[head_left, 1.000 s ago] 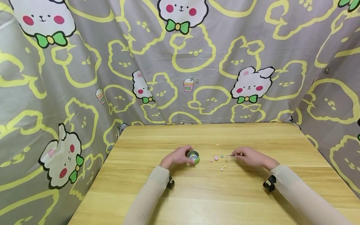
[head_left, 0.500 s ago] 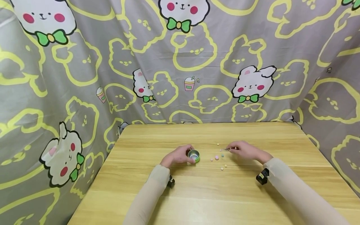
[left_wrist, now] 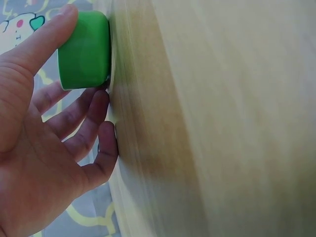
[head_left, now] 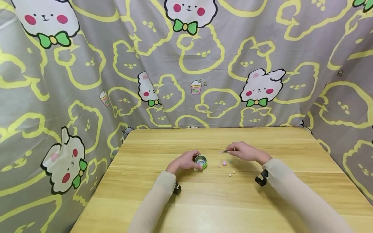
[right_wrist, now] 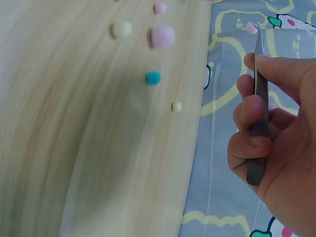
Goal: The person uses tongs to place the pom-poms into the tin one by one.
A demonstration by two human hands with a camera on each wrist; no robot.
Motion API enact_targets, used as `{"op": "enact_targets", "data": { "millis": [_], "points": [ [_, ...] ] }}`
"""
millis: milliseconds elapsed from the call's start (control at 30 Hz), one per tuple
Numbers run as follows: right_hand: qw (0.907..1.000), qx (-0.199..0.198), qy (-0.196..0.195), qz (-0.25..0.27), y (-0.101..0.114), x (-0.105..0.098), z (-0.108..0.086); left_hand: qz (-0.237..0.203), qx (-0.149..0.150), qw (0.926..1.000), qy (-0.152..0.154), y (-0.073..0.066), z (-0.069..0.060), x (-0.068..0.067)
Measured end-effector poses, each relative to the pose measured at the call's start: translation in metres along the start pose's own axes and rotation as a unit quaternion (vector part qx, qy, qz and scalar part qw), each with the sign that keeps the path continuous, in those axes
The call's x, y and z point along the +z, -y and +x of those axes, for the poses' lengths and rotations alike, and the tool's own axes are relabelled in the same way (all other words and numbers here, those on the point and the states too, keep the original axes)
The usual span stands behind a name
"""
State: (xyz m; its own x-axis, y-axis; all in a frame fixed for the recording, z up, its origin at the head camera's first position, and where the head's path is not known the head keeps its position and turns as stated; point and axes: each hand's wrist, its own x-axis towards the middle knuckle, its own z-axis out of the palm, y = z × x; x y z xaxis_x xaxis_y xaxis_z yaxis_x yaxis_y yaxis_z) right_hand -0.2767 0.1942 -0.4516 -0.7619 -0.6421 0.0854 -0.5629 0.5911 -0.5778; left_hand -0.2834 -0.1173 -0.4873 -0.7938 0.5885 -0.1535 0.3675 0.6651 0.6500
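Note:
My left hand point(head_left: 186, 160) holds a small round green tin point(head_left: 205, 165) on the table, thumb on the near side and fingers behind. Its top is uncovered and something shiny shows inside. The green wall point(left_wrist: 85, 52) fills the grip in the left wrist view. My right hand point(head_left: 245, 151) grips metal tweezers point(right_wrist: 261, 89) with bent tips, raised over the table. A small pink ball point(right_wrist: 252, 27) sits at the tips. Below lie a larger pink ball point(head_left: 224, 163), a small pink one point(head_left: 219, 166) and a teal ball point(head_left: 230, 161).
A yellow ball point(head_left: 233, 172) and a pale ball point(head_left: 230, 175) lie nearer me. Another small yellowish ball point(right_wrist: 177, 106) shows in the right wrist view. Patterned grey curtain point(head_left: 215, 113) hangs behind and beside the wooden table point(head_left: 204, 204).
My right hand has moved left and away from me with the tweezers, from right of the teal ball to above and behind the balls. The left hand and tin stay put.

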Motion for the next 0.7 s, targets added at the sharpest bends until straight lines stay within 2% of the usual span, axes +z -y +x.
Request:
{"op": "enact_targets", "data": {
  "millis": [700],
  "points": [
    [0.9989,-0.037,0.027,0.003,0.028,0.014,0.036,-0.004,-0.002,1.0,-0.002,0.001,0.001,-0.001]
  ]
}}
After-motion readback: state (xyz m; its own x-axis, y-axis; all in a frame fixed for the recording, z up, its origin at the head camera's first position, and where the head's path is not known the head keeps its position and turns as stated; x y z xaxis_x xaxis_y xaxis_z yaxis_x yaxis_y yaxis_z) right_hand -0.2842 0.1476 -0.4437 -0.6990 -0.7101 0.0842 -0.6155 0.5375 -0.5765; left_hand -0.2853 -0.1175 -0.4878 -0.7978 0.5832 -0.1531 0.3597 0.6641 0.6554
